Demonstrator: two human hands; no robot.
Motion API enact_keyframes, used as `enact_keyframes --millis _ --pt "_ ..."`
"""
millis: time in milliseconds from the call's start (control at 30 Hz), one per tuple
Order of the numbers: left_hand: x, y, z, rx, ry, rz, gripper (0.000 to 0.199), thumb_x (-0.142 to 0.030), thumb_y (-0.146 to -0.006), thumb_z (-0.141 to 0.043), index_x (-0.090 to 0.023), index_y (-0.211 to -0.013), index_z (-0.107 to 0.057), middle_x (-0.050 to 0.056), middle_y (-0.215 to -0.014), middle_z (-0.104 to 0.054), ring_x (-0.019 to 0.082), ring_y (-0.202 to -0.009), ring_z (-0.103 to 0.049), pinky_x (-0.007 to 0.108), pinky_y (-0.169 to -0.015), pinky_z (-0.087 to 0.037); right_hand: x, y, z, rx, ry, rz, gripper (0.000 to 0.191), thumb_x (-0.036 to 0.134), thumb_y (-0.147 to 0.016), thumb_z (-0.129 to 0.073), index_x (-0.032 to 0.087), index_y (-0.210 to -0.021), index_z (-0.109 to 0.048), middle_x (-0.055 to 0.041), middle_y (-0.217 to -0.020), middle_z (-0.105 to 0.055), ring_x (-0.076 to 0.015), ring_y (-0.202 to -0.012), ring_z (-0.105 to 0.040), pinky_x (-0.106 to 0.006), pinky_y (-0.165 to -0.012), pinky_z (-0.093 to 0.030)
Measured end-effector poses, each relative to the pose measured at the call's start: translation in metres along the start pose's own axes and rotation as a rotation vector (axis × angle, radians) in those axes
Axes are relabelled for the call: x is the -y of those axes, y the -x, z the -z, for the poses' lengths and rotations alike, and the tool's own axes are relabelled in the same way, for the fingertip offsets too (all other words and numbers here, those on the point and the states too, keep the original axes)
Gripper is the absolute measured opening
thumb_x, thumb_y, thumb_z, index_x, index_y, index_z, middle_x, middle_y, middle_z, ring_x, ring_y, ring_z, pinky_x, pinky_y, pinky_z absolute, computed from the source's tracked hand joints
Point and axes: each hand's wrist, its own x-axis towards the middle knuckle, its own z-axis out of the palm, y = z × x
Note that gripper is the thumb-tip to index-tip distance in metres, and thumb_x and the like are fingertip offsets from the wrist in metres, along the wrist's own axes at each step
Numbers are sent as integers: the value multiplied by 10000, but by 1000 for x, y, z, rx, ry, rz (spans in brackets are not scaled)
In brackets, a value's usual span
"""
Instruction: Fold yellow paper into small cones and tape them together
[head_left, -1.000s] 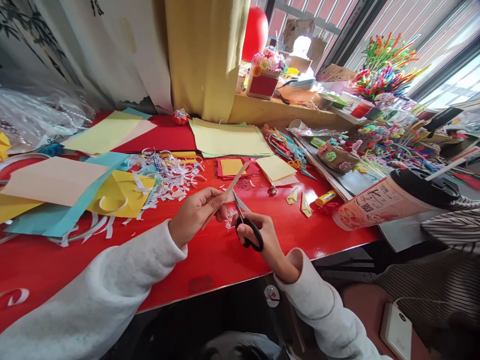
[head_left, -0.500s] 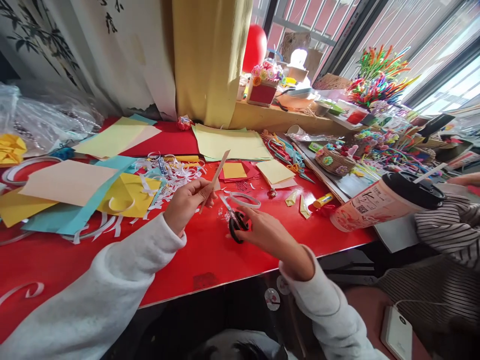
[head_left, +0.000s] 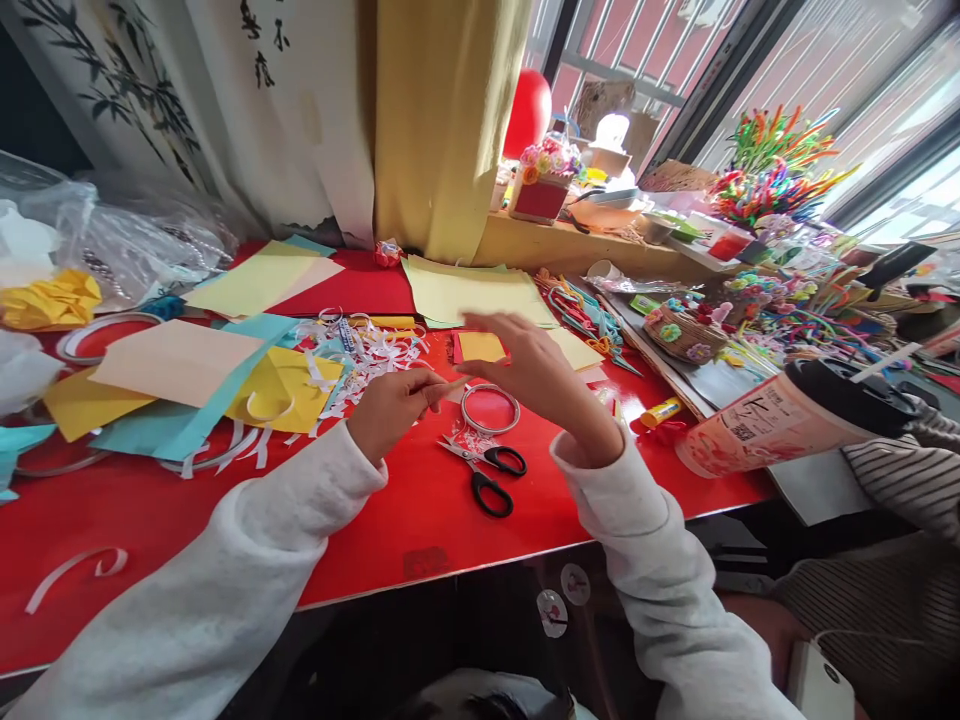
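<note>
My left hand [head_left: 391, 412] is pinched around a narrow pale paper strip [head_left: 456, 386] above the red table. Reaching over from the other side, my right hand [head_left: 536, 370] has its fingers stretched out beside the strip's end and holds nothing I can see. Below the hands, black-handled scissors [head_left: 472, 457] lie on the table with their blades slightly apart. A pale ring [head_left: 466, 414], perhaps a roll of tape, lies just behind them. Under my right hand's fingers, a yellow square of paper [head_left: 480, 347] is partly covered.
Coloured paper sheets [head_left: 176, 358] and curled white scraps [head_left: 382, 350] cover the left side. Yellow sheets [head_left: 472, 290] lie at the back. A large drink cup [head_left: 772, 415] tilts at the right, by a person's striped sleeve [head_left: 907, 480]. Craft supplies [head_left: 690, 330] crowd the right.
My right hand has let go of the scissors, leaving them on the table, and has moved up towards the paper strip. My left hand still holds the strip. The view has shifted slightly.
</note>
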Motion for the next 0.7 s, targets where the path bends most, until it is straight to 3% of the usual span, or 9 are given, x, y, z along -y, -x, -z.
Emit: enact_keyframes --millis 67,133,333,467,700 --pt "-2 0 3 -32 -88 -44 283 -420 -767 -539 -181 -636 -620 -24 -517 -519 97 -481 -430 230 -505 -317 -3 -1 -3 196 76 35 177 252 -811 -538 199 -887 -688 -41 -834 -662 -161 -764 -570 -283 -660 -381" --pt "-4 0 5 -33 -167 -63 302 -419 -786 -516 -179 -629 -614 -25 -526 -535 97 -487 -438 231 -523 -323 -6 0 -8 259 115 38 217 194 -839 -479 192 -807 -694 -26 -753 -666 -134 -674 -558 -264 -614 -348" --pt "1 -3 8 18 -183 -24 297 -451 -807 -482 -184 -864 -601 -12 -627 -618 126 -598 -545 235 -591 -393 -14 8 -27 146 80 92 233 210 -882 -434 141 -860 -656 -48 -800 -652 -128 -710 -547 -238 -634 -345" --pt "2 -4 7 50 -229 -52 290 -455 -801 -491 -186 -789 -598 -8 -641 -621 117 -594 -542 225 -579 -394 -17 11 -31 164 38 79 233 199 -889 -418 140 -845 -639 -44 -802 -645 -117 -683 -533 -226 -615 -341" --pt "3 0 4 -32 -510 -122 204 -316 -853 -427 -213 -839 -603 -24 -620 -618 125 -583 -542 240 -605 -367 -20 12 -33 200 -62 103 266 254 -910 -388 118 -868 -613 -65 -826 -632 -116 -704 -527 -222 -633 -351"
